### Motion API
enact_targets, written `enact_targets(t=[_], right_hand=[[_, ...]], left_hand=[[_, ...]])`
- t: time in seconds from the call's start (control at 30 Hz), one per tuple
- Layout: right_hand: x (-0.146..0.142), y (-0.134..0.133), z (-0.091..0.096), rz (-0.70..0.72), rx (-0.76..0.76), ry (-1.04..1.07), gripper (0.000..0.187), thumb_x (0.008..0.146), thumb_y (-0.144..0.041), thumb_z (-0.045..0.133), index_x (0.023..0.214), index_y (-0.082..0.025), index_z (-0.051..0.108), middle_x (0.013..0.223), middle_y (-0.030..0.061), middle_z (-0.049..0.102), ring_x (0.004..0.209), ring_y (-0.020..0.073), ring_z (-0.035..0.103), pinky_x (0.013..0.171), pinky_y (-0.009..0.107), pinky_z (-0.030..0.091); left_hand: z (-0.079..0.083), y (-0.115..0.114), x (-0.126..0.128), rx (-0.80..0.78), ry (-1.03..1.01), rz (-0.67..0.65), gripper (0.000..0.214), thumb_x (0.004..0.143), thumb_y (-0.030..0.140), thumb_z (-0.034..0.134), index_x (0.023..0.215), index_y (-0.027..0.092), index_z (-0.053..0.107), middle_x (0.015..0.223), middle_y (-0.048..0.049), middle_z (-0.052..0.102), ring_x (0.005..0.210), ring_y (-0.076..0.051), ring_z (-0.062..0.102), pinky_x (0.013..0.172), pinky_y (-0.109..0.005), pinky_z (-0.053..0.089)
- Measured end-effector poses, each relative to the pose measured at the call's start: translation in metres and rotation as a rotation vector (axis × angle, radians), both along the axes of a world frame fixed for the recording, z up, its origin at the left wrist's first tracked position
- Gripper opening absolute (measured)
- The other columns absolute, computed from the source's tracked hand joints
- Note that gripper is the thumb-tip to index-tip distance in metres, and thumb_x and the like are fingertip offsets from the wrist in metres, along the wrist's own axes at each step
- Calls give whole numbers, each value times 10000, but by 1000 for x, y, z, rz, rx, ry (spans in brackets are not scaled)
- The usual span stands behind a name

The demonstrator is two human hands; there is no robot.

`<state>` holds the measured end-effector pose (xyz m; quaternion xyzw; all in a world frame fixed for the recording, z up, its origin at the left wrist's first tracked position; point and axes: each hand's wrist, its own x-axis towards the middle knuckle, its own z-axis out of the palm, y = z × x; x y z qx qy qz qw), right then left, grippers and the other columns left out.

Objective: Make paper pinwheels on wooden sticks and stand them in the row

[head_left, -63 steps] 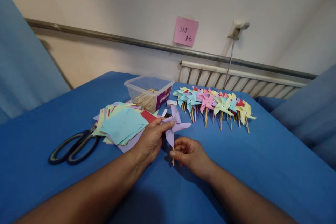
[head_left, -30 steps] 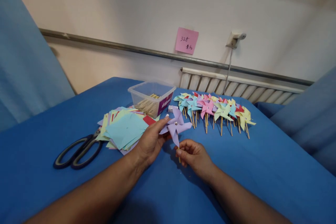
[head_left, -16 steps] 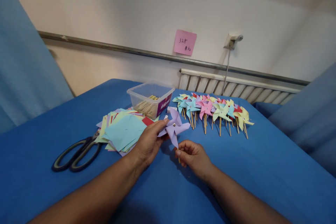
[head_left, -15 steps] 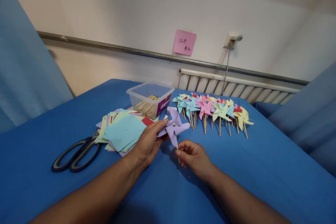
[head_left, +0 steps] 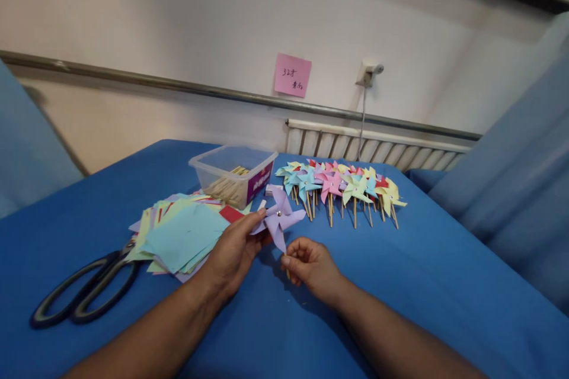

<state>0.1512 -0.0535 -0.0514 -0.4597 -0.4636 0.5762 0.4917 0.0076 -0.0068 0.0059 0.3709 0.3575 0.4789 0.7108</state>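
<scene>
A lilac paper pinwheel point(head_left: 284, 220) with a shiny pin at its centre is held up over the blue tabletop. My left hand point(head_left: 235, 251) grips its left blade, thumb in front and the other fingers mostly hidden behind. Below the blades, my right hand point(head_left: 310, 265) is closed around the pinwheel's thin wooden stick, whose lower end shows under the fingers. Close beyond my left hand lies a messy stack of coloured paper squares point(head_left: 186, 231), light blue on top.
Black-handled scissors point(head_left: 84, 293) lie at the left, blades under the paper. Behind stands a clear plastic box point(head_left: 213, 176) of wooden sticks, beside a small white box point(head_left: 272, 190). Several finished pinwheels point(head_left: 331, 182) lie at the back right. A radiator point(head_left: 329, 141) runs along the wall.
The view has turned slightly right, so everything shifts left in the picture. Both hands keep the same hold on the lilac pinwheel.
</scene>
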Motion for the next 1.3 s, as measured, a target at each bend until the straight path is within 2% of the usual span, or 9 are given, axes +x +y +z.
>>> enact_targets(t=[0.2,0.3,0.4,0.57,0.63,0.7,0.8,0.97,1.3], right_hand=[[19,16,3,-135,65,-33,321,647,-449,701,692,-184,525,539,-42,577,399,62,446,416,198,333],[42,28,7,-321,107,-105,304,653,-456,665,694,-182,539,563,-24,600,405,72,448,423,207,343],[82,36,9,-599,133,-290,302,664,-471,622,722,-180,566,576,-18,598,457,98,490,458,218,375],[168,29,-2,-878,52,-496,264,673,-431,584,717,-171,583,589,9,614,490,131,515,499,245,391],[195,25,-9,-948,-7,-609,212,684,-371,577,688,-161,605,573,24,621,513,151,537,509,249,382],[212,23,-16,-965,-64,-708,192,699,-336,565,673,-156,627,577,36,635,531,164,556,508,249,372],[222,27,-23,-947,-124,-828,190,725,-318,560,697,-159,661,623,47,664,569,174,582,519,246,361],[223,32,-23,-924,-188,-955,204,762,-310,550,731,-166,692,675,59,687,601,180,599,533,249,353],[223,34,-20,-891,-231,-1046,224,790,-319,534,783,-182,712,740,76,705,664,191,619,559,254,362]], left_hand=[[-2,5,-1,-119,102,-6,267,757,318,660,957,142,674,976,-131,714,926,-217,653,753,-285,495],[-3,7,-2,-125,148,-50,305,756,318,663,1009,147,671,1018,-141,708,971,-216,650,767,-272,502],[-4,8,-3,-135,158,-49,301,749,310,673,1008,157,674,1009,-129,712,949,-202,658,766,-262,509],[-5,6,-4,-134,173,-65,278,738,312,689,974,167,684,988,-113,717,934,-190,661,759,-249,512],[-5,4,-3,-122,184,-83,280,725,327,706,955,168,688,975,-108,718,937,-192,658,760,-250,511],[-4,2,-1,-121,203,-90,274,715,338,719,929,169,692,955,-99,718,928,-191,656,754,-250,512],[-3,0,1,-121,226,-92,254,711,335,726,905,174,695,944,-86,713,920,-183,651,740,-242,511],[-3,0,1,-118,267,-105,282,686,351,745,910,187,697,936,-80,714,928,-187,646,744,-240,506],[-5,-2,4,-118,333,-183,286,692,360,737,911,183,680,896,-82,721,879,-175,646,751,-242,490]])
